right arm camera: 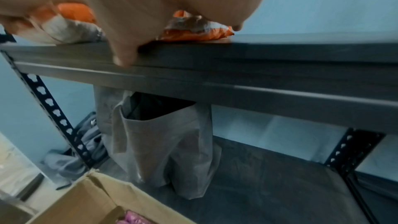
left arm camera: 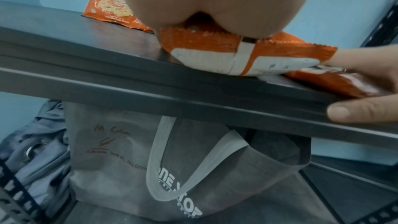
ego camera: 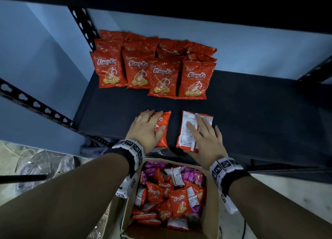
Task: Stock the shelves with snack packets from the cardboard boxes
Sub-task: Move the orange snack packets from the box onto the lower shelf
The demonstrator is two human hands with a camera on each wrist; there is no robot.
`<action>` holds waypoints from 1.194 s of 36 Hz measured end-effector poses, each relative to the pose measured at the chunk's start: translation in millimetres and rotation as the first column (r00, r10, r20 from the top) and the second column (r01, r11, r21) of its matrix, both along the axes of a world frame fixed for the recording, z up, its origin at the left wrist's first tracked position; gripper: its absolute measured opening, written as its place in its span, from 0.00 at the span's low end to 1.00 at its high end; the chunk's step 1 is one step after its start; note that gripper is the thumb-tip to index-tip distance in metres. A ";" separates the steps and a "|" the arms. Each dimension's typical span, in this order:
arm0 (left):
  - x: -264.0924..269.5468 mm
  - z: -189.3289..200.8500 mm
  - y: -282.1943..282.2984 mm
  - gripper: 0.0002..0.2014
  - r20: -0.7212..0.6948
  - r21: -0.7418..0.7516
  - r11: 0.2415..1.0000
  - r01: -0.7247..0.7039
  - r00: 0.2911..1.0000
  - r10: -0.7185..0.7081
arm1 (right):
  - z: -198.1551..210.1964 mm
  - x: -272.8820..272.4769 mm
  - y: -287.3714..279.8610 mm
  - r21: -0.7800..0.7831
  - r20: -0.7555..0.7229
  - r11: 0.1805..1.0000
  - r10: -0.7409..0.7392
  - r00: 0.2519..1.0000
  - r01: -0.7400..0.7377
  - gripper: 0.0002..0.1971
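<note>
My left hand (ego camera: 146,126) lies flat, fingers straight, on a face-up packet (ego camera: 162,129); my right hand (ego camera: 204,136) lies likewise on a back-up packet (ego camera: 188,129) — both near the shelf (ego camera: 251,113) front edge. Long axes run front to back. I'd flip the right one, then slide both against the standing rows (ego camera: 152,66) — pressing lightly, so nothing crushes

Grey tote bag (left arm camera: 193,168) with pale handles and white lettering, upright on the lower level. Crumpled grey cloth (left arm camera: 32,142) just left of it. Blue wall (ego camera: 45,50) behind. Clear plastic sheeting (ego camera: 45,163) and thin cable (ego camera: 21,156) on the floor, left.
</note>
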State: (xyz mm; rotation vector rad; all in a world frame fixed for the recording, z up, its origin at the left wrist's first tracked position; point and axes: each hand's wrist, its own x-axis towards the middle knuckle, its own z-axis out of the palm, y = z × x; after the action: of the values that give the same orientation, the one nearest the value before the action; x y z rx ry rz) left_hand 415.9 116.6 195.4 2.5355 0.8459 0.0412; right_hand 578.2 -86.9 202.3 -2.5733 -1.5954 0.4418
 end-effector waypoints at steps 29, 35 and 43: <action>1.6 5.0 -0.4 0.38 -0.025 0.012 1.000 0.004 1.000 -0.004 | 45.7 64.1 25.3 0.211 -0.126 0.875 -0.418 0.900 0.436 0.26; 1.3 5.2 -2.5 0.37 -0.007 0.010 1.000 -0.009 1.000 0.009 | 33.8 24.6 35.6 0.296 0.056 0.871 -0.426 0.903 0.393 0.33; 1.5 4.5 -1.9 0.36 -0.024 0.017 1.000 -0.008 1.000 0.008 | -6.2 -4.4 37.8 0.140 -0.015 0.892 -0.432 0.902 0.429 0.41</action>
State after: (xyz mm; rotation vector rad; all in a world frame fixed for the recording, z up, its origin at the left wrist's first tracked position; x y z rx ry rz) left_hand 417.5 114.7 199.9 2.5535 0.8690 0.0209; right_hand 573.8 -49.1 196.1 -2.7107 -0.9645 0.2562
